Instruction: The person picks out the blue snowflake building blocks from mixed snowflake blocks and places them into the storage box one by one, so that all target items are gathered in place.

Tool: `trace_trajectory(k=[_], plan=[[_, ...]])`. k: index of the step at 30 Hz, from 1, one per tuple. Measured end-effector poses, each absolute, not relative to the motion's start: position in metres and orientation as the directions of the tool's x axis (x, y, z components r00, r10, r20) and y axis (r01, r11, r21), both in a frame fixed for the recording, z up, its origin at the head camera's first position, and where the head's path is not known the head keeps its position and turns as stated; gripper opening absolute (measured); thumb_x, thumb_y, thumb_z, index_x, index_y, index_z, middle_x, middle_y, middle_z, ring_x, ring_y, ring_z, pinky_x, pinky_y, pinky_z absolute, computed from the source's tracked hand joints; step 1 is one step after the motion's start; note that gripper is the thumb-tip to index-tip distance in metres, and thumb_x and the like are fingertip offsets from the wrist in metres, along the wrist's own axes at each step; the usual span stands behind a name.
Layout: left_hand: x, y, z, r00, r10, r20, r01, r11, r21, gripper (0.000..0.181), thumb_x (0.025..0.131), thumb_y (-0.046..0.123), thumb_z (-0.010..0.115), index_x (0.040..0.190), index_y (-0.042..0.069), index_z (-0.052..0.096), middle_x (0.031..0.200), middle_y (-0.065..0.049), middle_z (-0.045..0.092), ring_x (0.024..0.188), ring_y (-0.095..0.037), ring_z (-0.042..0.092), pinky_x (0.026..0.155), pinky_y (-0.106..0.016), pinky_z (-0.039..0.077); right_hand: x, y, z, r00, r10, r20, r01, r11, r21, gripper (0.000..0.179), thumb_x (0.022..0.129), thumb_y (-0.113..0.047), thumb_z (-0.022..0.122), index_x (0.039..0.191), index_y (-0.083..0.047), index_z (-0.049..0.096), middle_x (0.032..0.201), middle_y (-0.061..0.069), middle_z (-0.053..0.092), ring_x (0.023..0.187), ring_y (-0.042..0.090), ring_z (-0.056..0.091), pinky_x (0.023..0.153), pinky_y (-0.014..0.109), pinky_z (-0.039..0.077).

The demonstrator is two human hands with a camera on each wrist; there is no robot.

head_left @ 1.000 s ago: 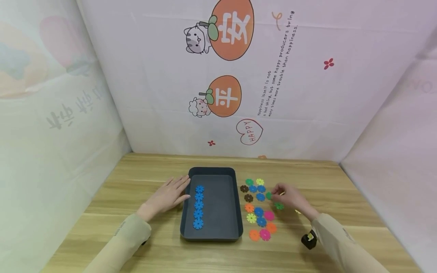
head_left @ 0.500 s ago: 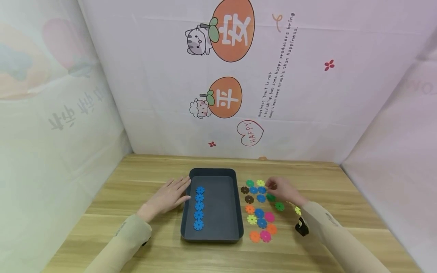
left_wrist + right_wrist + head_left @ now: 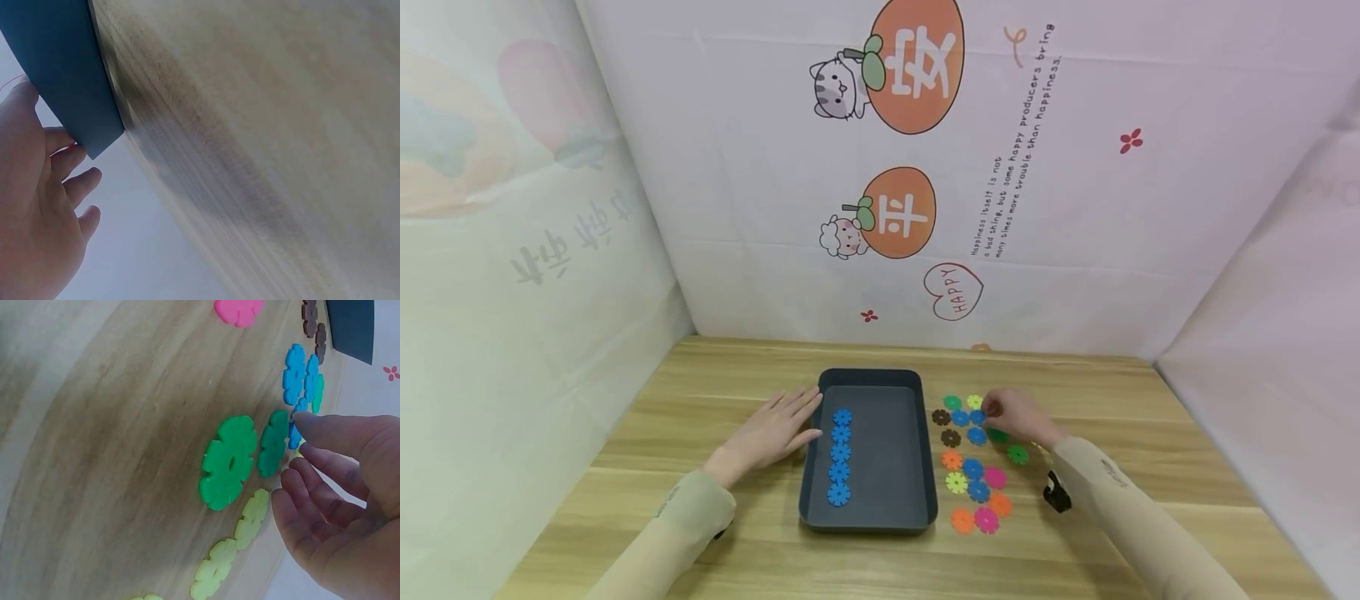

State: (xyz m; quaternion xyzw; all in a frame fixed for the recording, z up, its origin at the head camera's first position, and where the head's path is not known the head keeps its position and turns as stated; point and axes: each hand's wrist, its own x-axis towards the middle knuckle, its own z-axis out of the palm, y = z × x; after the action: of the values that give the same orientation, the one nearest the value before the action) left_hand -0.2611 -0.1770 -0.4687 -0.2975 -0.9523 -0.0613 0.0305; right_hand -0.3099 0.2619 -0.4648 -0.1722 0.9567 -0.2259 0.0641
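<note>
Along the left wall of the dark tray (image 3: pixel 870 377), the left hand (image 3: pixel 767 429) lies with its fingers extended, touching the rim and gripping nothing that shows. Inside, a row of five blue discs (image 3: pixel 840 452) follows the tray's long axis, near its left side. Beyond the right wall, among loose pieces on the bench (image 3: pixel 865 571), sits the blue disc (image 3: pixel 299 428) at the right hand's thumb tip; it is flat and round, so without a long axis, with a notched, petal-like edge. Just to its right, and far nearer than the left, is the right hand (image 3: pixel 1018 414), fingers part-curled, thumb and forefinger close together; whether they pinch the disc, I cannot tell.
</note>
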Motion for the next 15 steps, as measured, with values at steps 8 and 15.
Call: trace_trajectory(k=[8,15], plan=[[-0.2614,-0.1769,-0.4676,-0.823,0.560,0.092,0.567,0.817,0.107,0.066,0.104,0.046,0.044,0.154,0.005,0.034,0.162,-0.014,0.032,0.149,-0.035,0.033,0.123,-0.055,0.024,-0.3108,0.2581,-0.4596,-0.933,-0.355,-0.066,-0.292,0.848,-0.442,0.023,0.083,-0.012,0.077,0.096,0.003,0.066,0.090,0.011,0.069,0.080,0.018,0.062,0.074,0.037,0.057],[-0.2606,-0.1769,-0.4669,-0.821,0.563,0.094,0.571,0.814,0.105,0.065,0.104,0.045,0.045,0.154,0.004,0.034,0.162,-0.015,0.032,0.148,-0.036,0.034,0.123,-0.056,0.025,-0.3097,0.2588,-0.4561,-0.931,-0.362,-0.057,-0.285,0.814,-0.506,0.025,0.080,-0.007,0.079,0.089,0.002,0.058,0.085,0.010,0.062,0.078,0.017,0.055,0.069,0.031,0.051]])
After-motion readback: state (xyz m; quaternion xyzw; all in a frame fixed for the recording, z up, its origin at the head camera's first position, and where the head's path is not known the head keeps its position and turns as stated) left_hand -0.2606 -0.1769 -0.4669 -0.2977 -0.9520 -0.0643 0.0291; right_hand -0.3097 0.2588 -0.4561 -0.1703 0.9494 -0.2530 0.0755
